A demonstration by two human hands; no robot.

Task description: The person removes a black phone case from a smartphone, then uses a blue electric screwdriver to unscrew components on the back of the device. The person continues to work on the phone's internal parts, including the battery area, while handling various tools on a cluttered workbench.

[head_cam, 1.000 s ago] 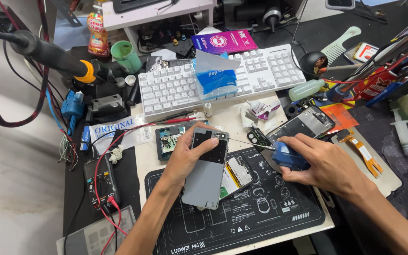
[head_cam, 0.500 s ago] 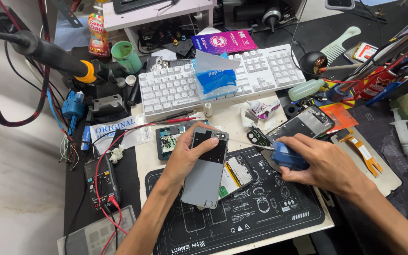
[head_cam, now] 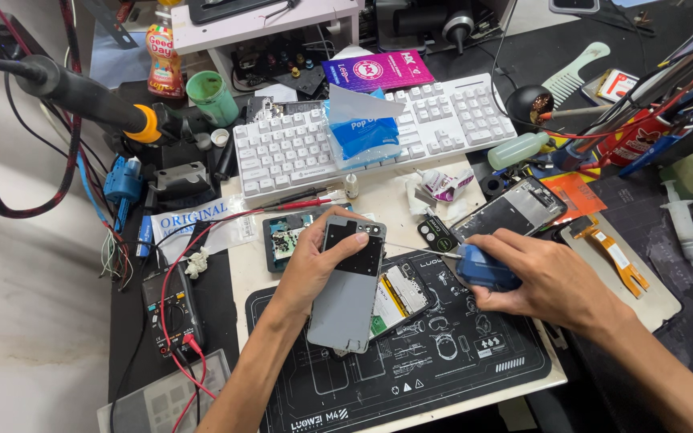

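Our left hand (head_cam: pixel 314 261): fingers curled, pinching the grey phone cover (head_cam: pixel 346 281) at its top edge | our right hand (head_cam: pixel 551 277): fingers wrapped around the blue bottle (head_cam: pixel 483 269), its needle tip pointing toward the cover.

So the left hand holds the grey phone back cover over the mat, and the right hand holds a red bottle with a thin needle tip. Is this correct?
Not quite: the bottle in the right hand is blue, not red, as the head view shows. The rest stands: the left hand holds the grey back cover over the mat.
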